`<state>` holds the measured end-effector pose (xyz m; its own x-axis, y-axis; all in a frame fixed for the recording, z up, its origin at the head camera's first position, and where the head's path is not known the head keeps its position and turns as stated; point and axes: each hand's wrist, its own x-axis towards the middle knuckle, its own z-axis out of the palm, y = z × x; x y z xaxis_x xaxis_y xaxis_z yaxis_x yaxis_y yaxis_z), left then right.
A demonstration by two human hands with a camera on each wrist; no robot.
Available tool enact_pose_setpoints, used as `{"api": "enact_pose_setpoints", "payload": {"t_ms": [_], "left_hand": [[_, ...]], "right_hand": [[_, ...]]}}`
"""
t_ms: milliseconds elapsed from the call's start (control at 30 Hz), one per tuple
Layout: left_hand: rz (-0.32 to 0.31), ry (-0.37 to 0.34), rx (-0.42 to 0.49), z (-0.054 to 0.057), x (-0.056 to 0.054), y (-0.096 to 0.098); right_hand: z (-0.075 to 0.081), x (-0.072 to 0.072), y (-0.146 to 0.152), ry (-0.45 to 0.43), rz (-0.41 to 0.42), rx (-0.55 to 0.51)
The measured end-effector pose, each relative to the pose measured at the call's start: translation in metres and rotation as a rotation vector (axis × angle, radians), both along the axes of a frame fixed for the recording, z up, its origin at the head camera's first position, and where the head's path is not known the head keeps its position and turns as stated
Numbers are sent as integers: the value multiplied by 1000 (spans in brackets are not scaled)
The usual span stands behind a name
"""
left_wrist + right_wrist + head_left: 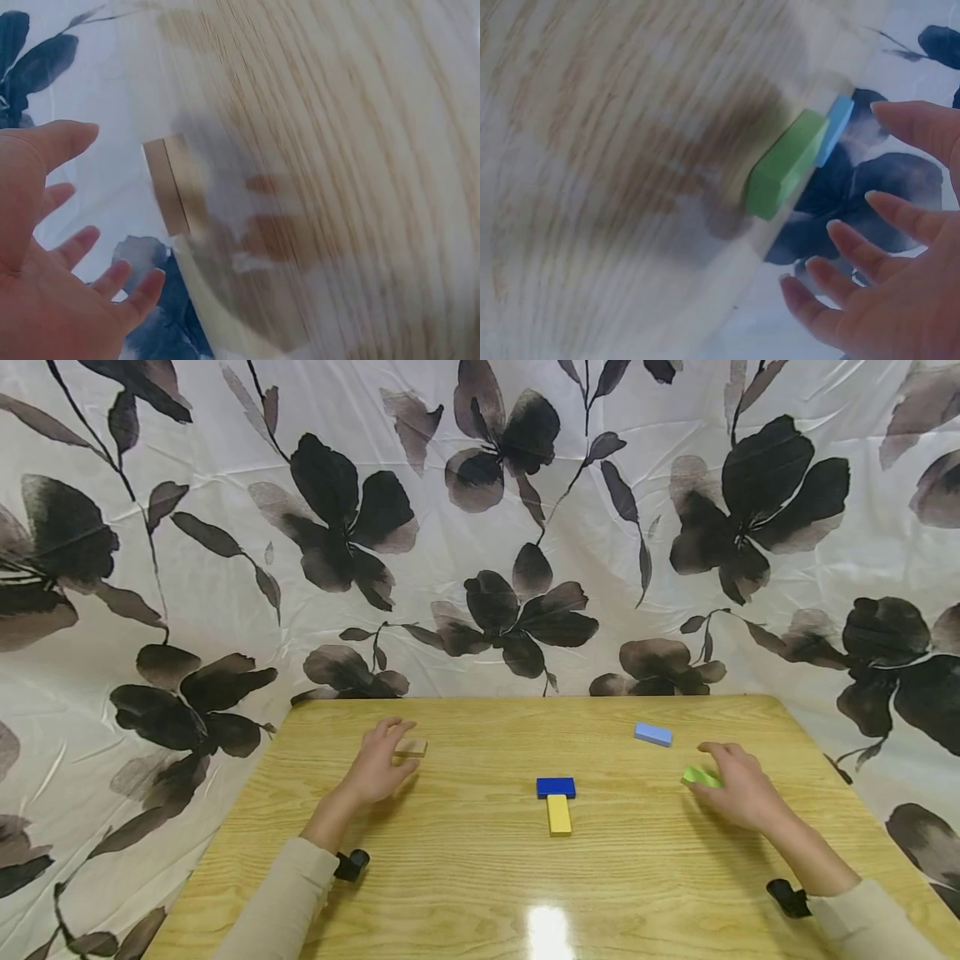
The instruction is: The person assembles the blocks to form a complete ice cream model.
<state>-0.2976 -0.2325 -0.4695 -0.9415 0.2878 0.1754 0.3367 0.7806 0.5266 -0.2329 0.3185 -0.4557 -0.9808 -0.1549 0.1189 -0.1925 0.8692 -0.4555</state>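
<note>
My left hand hovers at the left with fingers spread, just beside a tan wooden block; the left wrist view shows that block apart from the fingers. On the right, my right hand reaches over a light green block, thumb and fingers apart. The right wrist view has the green block resting on the table, untouched by the fingers. A light blue block lies farther back. In the middle, a dark blue block lies crosswise against the end of a yellow block, forming a T.
The wood-grain table has its far edge against a white cloth with dark flowers. Dark wrist cameras sit on both wrists, the left one low over the table. Light glares near the front edge.
</note>
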Motion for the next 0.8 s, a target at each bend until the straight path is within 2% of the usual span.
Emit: {"api": "enact_pose_setpoints", "payload": {"t_ms": [300, 567, 800], "left_hand": [[12, -64, 2, -4, -9, -9], [29, -97, 3, -9, -11, -10], [43, -120, 0, -8, -14, -8]], "right_hand": [[-7, 0, 10, -54, -36, -33], [-12, 2, 15, -122, -27, -70], [-15, 0, 18, -135, -37, -69]]}}
